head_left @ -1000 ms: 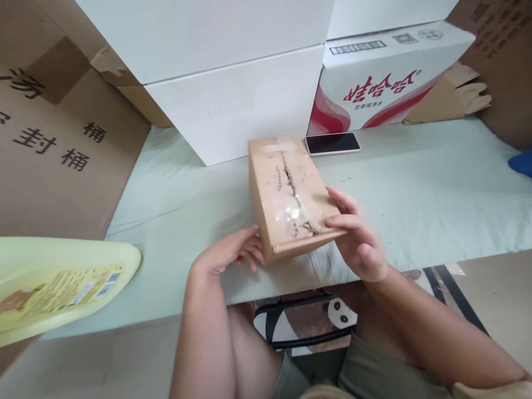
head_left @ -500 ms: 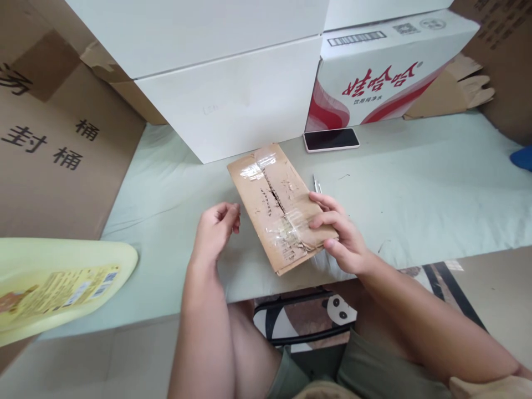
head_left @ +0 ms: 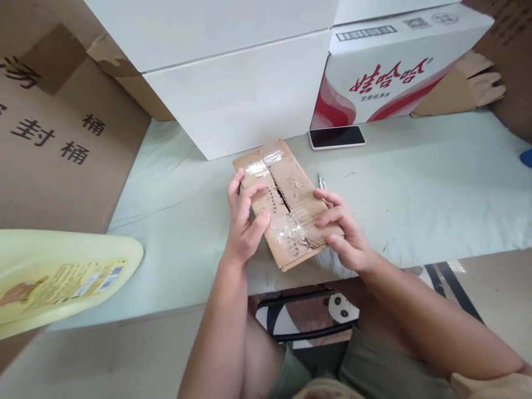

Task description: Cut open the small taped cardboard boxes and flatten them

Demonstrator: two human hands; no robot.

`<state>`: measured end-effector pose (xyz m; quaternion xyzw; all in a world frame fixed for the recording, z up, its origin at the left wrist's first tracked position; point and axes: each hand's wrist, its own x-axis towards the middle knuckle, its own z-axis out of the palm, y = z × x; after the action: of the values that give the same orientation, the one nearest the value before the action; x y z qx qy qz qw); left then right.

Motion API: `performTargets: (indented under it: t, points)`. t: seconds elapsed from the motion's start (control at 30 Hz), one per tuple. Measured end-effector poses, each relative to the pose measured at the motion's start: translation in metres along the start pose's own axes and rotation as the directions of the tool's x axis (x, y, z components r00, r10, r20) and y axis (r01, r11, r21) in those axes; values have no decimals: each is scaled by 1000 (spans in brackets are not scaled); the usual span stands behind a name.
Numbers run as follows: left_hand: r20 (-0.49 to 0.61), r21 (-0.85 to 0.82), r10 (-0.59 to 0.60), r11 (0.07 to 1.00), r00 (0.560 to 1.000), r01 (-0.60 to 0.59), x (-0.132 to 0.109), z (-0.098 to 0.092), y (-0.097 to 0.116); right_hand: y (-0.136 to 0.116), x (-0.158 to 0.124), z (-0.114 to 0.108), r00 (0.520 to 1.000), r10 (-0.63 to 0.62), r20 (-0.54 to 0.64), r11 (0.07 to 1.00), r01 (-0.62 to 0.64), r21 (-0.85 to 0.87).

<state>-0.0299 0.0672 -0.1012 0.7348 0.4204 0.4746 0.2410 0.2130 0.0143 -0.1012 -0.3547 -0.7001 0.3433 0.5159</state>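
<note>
Both hands hold a flat brown cardboard box (head_left: 286, 202), tilted above the cloth-covered surface. Clear tape crosses its top at two places, and a torn dark slit runs along the middle seam. My left hand (head_left: 245, 219) grips the left edge, thumb and a finger on top. Around the lower right edge, my right hand (head_left: 343, 230) has its fingers on the top face. Just beyond the right fingers lies a slim metal tool (head_left: 321, 181), partly hidden by the hand and box, so its kind is unclear.
A phone (head_left: 337, 137) lies in front of a white and red carton (head_left: 382, 83). Large white boxes (head_left: 245, 94) stand at the back. To the left are a big brown carton (head_left: 62, 138) and a yellow bottle (head_left: 70, 277). Pale green cloth (head_left: 436, 183) covers the surface.
My left hand has moved right and taken hold of the box's left edge; before, it was closed beside the box. The right hand keeps its grip. The view has shifted slightly.
</note>
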Motion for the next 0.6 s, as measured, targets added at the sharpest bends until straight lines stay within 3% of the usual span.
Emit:
performTargets:
  t: [0.4, 0.6]
  points:
    - [-30, -2, 17, 1000, 999, -17, -2, 3, -2, 0, 0, -3, 997, 71, 12, 997, -71, 30]
    - [-177, -13, -23, 1000, 984, 21, -1, -4, -12, -9, 1, -6, 996, 33, 86, 992, -43, 115]
